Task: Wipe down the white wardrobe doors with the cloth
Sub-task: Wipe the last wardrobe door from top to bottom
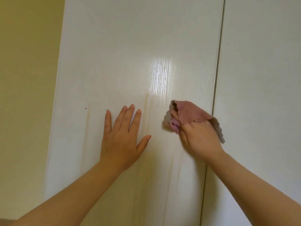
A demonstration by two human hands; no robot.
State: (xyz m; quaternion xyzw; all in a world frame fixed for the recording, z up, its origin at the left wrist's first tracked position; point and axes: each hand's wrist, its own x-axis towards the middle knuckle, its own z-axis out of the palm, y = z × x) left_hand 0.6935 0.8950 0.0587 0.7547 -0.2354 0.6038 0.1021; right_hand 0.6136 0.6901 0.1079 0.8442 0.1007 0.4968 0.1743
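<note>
Cloth, pinkish and crumpled, bunched in right hand and held up against door, close to its right edge. Fingers curled round the wad, clamped on it; a frayed flap hanging out past the back of the hand, over the seam. Slightly blurred, so actual contact with the panel hard to tell.

Left hand flat on same door, left of the cloth and apart from it, fingers straight and a little spread, thumb out to the right, holding nothing.

Faint yellowish streaks running down the panel between both hands, more below the right wrist. Small dark speck nearer the left edge, about level with the left fingertips. Bright glare above the cloth.

Second door just beside, past the narrow dark seam at the right edge. Yellow wall beyond the left edge. Bare forearms reaching up from the bottom corners.
</note>
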